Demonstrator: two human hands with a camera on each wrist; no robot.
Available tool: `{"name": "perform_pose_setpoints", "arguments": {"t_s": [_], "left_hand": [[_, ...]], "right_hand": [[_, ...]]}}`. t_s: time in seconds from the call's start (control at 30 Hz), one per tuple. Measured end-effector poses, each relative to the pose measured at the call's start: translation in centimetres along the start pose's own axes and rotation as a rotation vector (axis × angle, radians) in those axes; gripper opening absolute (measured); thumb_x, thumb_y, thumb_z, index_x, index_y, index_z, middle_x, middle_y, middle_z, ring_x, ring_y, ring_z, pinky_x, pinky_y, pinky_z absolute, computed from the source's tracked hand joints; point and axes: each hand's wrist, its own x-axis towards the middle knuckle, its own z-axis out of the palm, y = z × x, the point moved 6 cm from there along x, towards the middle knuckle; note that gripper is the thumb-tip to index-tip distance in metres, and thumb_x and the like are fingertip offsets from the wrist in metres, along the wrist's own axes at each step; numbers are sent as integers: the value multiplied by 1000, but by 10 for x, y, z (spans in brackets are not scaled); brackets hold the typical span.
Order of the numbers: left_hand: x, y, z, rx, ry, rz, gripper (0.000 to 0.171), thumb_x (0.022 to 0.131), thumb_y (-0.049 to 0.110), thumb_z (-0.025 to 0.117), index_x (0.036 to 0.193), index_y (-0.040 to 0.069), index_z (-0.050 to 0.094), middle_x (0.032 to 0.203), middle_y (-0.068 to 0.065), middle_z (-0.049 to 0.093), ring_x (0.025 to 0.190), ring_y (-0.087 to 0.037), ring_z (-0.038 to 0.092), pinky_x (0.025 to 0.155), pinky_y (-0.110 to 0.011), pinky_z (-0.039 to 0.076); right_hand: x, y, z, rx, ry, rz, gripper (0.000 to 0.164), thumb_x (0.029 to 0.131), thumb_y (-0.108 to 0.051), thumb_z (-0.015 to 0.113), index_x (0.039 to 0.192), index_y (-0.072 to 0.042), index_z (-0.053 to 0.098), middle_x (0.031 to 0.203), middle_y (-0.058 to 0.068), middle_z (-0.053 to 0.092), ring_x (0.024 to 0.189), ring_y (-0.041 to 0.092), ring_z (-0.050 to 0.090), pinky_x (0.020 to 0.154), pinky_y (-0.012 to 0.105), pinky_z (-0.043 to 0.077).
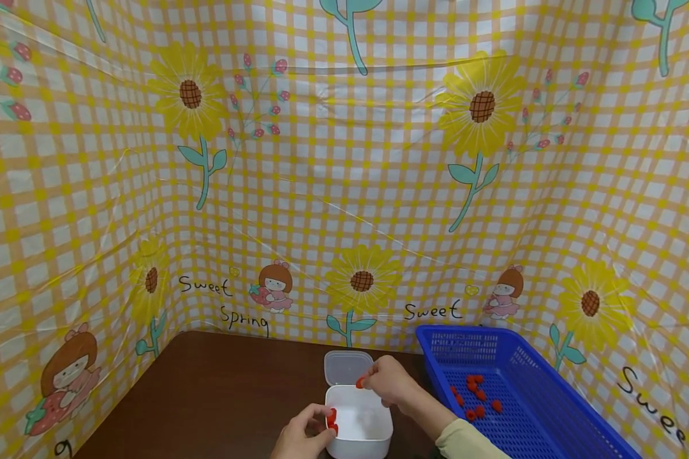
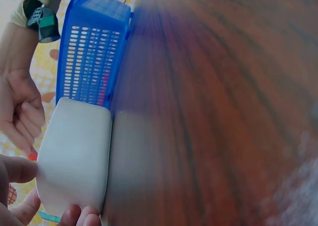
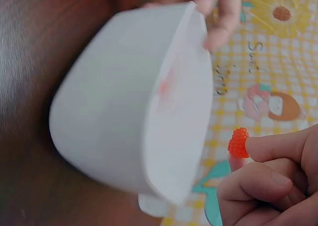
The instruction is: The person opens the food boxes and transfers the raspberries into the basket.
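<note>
A white square plastic box (image 1: 363, 422) stands at the front of the table. My left hand (image 1: 305, 433) grips its left wall and rim. Two or so red raspberries (image 1: 332, 415) show along that wall inside the box, close to the left fingertips. Above the box's back rim, my right hand (image 1: 392, 381) pinches one red raspberry (image 3: 238, 142) between thumb and index finger, the other fingers curled in. In the left wrist view the box's outer side (image 2: 77, 151) hides its inside.
A blue perforated basket (image 1: 436, 363) sits to the right, with several raspberries (image 1: 480, 395) scattered on its floor. Behind the box lies a translucent lid (image 1: 344, 362). Dark brown table (image 1: 235, 395) stretches to the left. Patterned cloth (image 1: 344, 191) walls enclose the back and sides.
</note>
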Motion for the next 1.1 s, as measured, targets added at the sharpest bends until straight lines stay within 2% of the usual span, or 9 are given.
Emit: {"name": "perform_pose_setpoints", "arguments": {"t_s": [0.2,0.37,0.5,0.6,0.7,0.83,0.93,1.03,1.1], "left_hand": [[-1,1,0,-1,11,-6,26,86,20,74,110,14,67,84,0,61,76,-16,57,67,-34,44],[-1,2,-1,12,22,-13,25,86,20,74,110,15,67,85,0,61,75,-16,56,65,-33,41],[-2,3,-1,13,22,-19,24,86,20,74,109,16,66,85,0,61,75,-16,55,65,-33,41],[-3,4,-1,16,24,-22,23,86,19,74,108,17,66,85,0,61,74,-16,55,65,-32,40],[-3,5,-1,23,30,-24,23,86,19,74,108,17,66,85,0,61,74,-16,55,65,-32,40],[-2,6,-2,27,34,-38,23,87,21,74,108,18,66,85,1,62,76,-16,56,66,-34,41],[-2,4,-1,28,33,-51,23,87,21,75,108,18,66,86,1,63,77,-16,56,66,-34,41],[-1,3,-1,27,33,-53,24,87,20,74,109,17,66,86,1,62,77,-16,56,66,-34,40],[-1,2,-1,28,33,-47,24,87,20,74,110,16,66,85,2,62,76,-16,56,65,-34,40]], "right_hand": [[1,2,-31,-6,46,0,13,92,-3,63,93,2,74,63,-5,48,42,7,25,42,21,26],[0,7,-56,-12,105,4,12,92,-2,62,90,0,74,83,1,62,43,8,24,43,21,27],[0,14,-74,2,108,15,15,93,-1,60,94,4,74,83,2,63,44,7,20,44,21,25],[2,21,-87,14,101,28,18,94,-1,59,102,8,73,63,-4,47,44,6,18,43,21,23],[4,28,-101,16,108,45,20,94,-1,59,105,10,72,57,-6,33,44,6,18,43,22,24],[5,35,-119,1,113,46,22,95,-2,58,108,11,70,81,11,65,44,6,22,44,24,28],[5,41,-130,-13,109,47,24,96,-2,56,112,11,69,108,24,70,43,6,22,44,24,29],[6,49,-139,-17,108,49,24,95,-2,56,110,11,70,101,20,71,41,6,23,43,24,29],[8,55,-144,-24,114,62,20,95,-3,57,99,10,71,79,8,67,40,6,24,41,24,28]]}}
